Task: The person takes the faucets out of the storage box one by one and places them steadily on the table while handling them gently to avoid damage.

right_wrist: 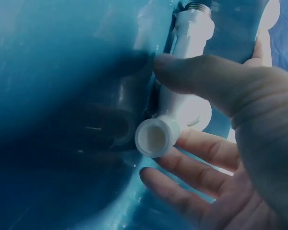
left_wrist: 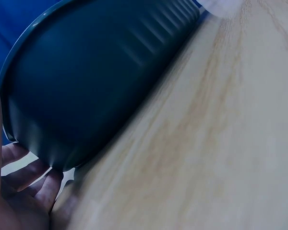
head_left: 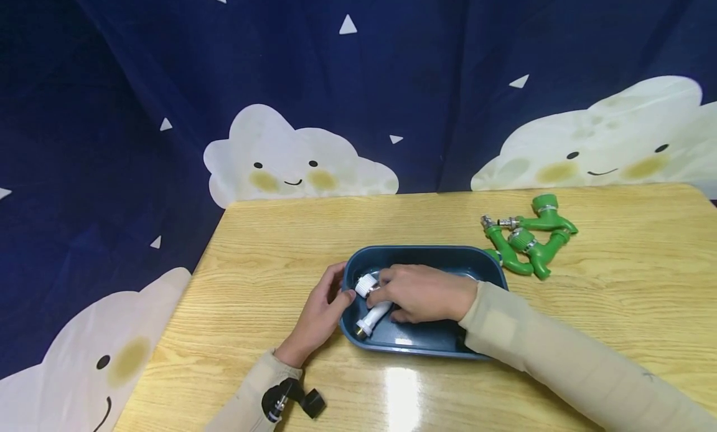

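A dark blue plastic bin (head_left: 431,340) stands on the table, with a white plastic tap (head_left: 375,317) lying inside near its left end. My left hand (head_left: 318,310) holds the bin's left end, thumb over the rim and fingers along the outer wall (left_wrist: 81,91). Reaching in from the right, my right hand (head_left: 424,293) grips the white tap; in the right wrist view the thumb crosses the tap's body (right_wrist: 187,45) and fingers lie on its other side. The tap's threaded end points toward the bin's near left corner. Part of the tap is hidden under the hand.
Several green taps (head_left: 540,254) lie in a cluster on the wooden table (head_left: 274,251), just right of the bin. Behind the table hangs a dark blue curtain (head_left: 426,65) with cloud prints. A black wrist device (head_left: 285,398) sits on the left sleeve.
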The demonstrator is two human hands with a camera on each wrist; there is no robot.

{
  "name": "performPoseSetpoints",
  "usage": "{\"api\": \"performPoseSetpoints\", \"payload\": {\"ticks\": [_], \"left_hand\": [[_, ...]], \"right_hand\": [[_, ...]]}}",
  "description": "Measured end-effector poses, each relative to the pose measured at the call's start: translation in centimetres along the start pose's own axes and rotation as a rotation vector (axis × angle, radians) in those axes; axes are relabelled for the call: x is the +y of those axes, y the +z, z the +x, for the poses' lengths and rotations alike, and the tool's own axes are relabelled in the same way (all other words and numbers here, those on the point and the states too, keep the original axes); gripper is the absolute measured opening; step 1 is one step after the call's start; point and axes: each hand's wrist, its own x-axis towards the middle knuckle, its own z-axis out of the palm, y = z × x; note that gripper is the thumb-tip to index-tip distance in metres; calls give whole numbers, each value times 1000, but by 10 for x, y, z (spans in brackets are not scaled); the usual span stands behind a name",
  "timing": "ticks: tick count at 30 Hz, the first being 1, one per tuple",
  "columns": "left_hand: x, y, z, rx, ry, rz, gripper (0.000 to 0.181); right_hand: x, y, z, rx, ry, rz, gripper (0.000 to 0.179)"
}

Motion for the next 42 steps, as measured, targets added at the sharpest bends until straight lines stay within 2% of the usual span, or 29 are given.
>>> {"api": "performPoseSetpoints", "payload": {"ticks": [24, 42], "left_hand": [[-1, -1, 0, -9, 1, 5, 49], [-2, -1, 0, -8, 19, 28, 49]], "right_hand": [[0, 4, 1, 76, -54, 5, 30], [0, 3, -1, 70, -40, 7, 30]]}}
